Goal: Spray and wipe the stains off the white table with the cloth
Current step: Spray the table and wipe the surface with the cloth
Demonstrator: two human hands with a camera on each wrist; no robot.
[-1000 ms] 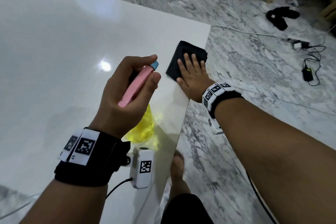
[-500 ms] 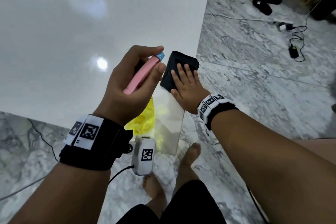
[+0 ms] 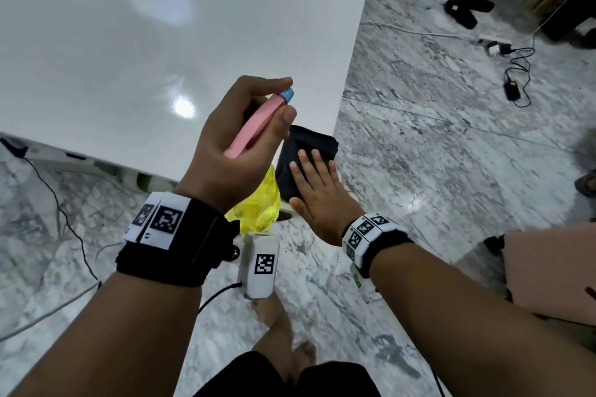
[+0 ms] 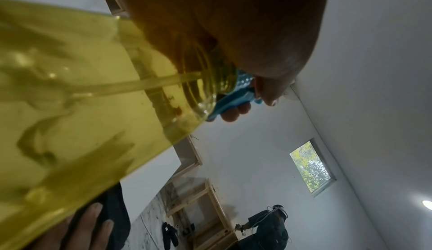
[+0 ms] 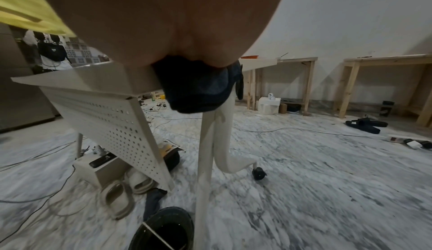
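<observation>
My left hand grips a spray bottle with a yellow body, a pink head and a blue nozzle, held above the near right corner of the white table. In the left wrist view the yellow bottle fills the frame and my fingers curl round its blue trigger. My right hand lies flat with straight fingers on a folded black cloth at that corner. In the right wrist view the cloth hangs over the table edge under my palm.
Marble floor surrounds the table. Black slippers, a power strip and cables lie to the right. My bare feet stand near the corner. Under the table are a white leg with a castor, sandals and a black bin.
My right hand has slid the cloth along the right edge toward the near corner. My left hand still holds the bottle and I have stepped back from the table.
</observation>
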